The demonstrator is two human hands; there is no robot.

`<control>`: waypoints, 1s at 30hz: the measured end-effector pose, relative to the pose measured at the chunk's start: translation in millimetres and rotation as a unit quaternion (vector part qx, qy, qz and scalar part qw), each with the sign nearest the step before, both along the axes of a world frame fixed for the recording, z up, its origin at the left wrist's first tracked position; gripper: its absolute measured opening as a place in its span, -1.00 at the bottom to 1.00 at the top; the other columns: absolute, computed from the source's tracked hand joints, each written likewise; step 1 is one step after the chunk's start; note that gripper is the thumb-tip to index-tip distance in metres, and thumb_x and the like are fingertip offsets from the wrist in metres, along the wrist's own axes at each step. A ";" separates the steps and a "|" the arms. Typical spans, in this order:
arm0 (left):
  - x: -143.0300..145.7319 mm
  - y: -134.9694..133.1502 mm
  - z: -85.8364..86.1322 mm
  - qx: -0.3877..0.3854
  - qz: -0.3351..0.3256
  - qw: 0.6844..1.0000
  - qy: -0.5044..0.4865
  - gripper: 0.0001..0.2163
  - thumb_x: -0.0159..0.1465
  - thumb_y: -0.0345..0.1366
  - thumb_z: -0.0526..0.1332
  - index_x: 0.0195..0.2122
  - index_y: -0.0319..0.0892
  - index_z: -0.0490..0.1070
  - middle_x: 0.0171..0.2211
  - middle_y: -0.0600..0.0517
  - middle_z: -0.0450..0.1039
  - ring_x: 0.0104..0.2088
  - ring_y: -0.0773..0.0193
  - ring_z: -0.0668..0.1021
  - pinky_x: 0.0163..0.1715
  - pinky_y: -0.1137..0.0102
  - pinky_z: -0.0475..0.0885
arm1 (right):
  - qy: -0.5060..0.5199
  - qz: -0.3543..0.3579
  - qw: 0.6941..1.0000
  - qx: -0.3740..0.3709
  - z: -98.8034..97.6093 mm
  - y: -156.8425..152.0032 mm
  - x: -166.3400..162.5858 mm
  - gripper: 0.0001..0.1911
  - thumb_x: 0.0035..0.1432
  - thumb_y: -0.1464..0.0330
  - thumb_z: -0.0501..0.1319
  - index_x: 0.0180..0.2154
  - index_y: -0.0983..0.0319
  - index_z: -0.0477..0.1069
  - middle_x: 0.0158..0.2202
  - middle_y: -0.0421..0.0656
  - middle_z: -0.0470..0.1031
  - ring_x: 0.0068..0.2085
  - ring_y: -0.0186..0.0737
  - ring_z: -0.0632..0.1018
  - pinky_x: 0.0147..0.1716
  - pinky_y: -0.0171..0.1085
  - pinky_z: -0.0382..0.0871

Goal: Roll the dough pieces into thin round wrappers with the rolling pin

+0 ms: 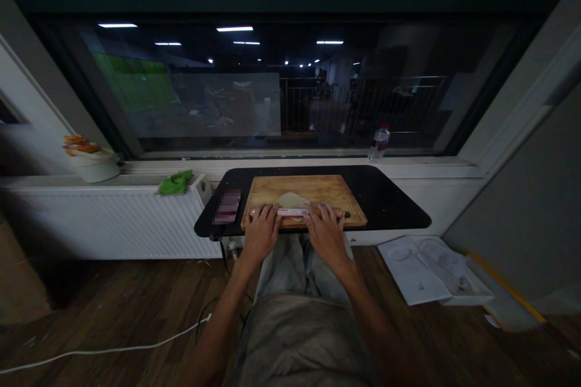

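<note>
A wooden rolling pin (292,213) with a white and red label round its middle lies across a flat, pale piece of dough (293,199). The dough rests on a wooden cutting board (327,187), and its near part is partly covered by the pin. My left hand (262,230) curls its fingers over the pin's left part. Over the right part, my right hand (325,228) has its fingers bent round the pin in the same way. The pin's dark right tip sticks out beyond that hand.
The board stands on a small black table (388,193) below a window. A phone-like item (228,205), blurred, lies left of the board. A bottle (379,142) stands on the sill; a green cloth (175,182) hangs on the radiator (131,224). A white cable (113,351) crosses the floor.
</note>
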State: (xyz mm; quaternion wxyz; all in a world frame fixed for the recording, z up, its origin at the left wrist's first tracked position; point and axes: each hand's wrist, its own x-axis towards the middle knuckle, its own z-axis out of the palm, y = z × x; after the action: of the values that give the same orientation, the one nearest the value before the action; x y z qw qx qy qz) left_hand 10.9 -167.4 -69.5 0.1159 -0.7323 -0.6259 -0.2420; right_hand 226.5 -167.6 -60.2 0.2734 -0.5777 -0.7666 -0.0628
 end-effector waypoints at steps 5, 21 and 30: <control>3.8 6.8 4.3 -0.011 0.001 1.000 -0.005 -0.52 0.68 -0.17 -0.08 0.50 -0.03 0.37 0.48 -0.15 0.43 0.57 -0.11 0.31 0.53 -0.24 0.18 | -0.014 0.000 1.000 -0.017 0.0 10.0 0.1 -0.44 0.69 0.21 -0.09 0.54 0.02 0.31 0.50 0.04 0.41 0.58 0.24 0.18 0.45 0.63 -0.02; 9.2 48.6 35.3 -0.034 0.027 0.999 -0.010 -0.55 0.67 -0.09 -0.06 0.25 -0.08 0.58 0.39 -0.16 0.53 0.42 -0.28 0.41 0.44 -0.41 0.17 | -0.037 -0.007 0.986 -0.162 35.1 77.2 -0.1 -0.36 0.70 0.09 -0.23 0.59 -0.02 0.25 0.59 -0.06 0.27 0.61 0.22 0.12 0.54 0.42 -0.04; 5.3 74.2 52.8 -0.065 0.026 0.997 0.025 -0.49 0.67 -0.07 -0.12 0.28 -0.16 0.54 0.27 -0.28 0.59 0.32 -0.30 0.48 0.37 -0.33 0.21 | -0.028 -0.029 0.980 -0.197 45.8 107.0 -1.7 -0.33 0.69 0.03 -0.25 0.54 -0.05 0.34 0.61 -0.05 0.24 0.60 0.22 0.18 0.52 0.49 -0.10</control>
State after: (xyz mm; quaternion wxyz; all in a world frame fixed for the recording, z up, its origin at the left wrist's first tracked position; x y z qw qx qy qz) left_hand 16.2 -93.2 -16.7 0.0903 -0.7275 -0.6560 -0.1795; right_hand 224.7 -60.5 -14.4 0.1311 -0.6398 -0.7544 0.0655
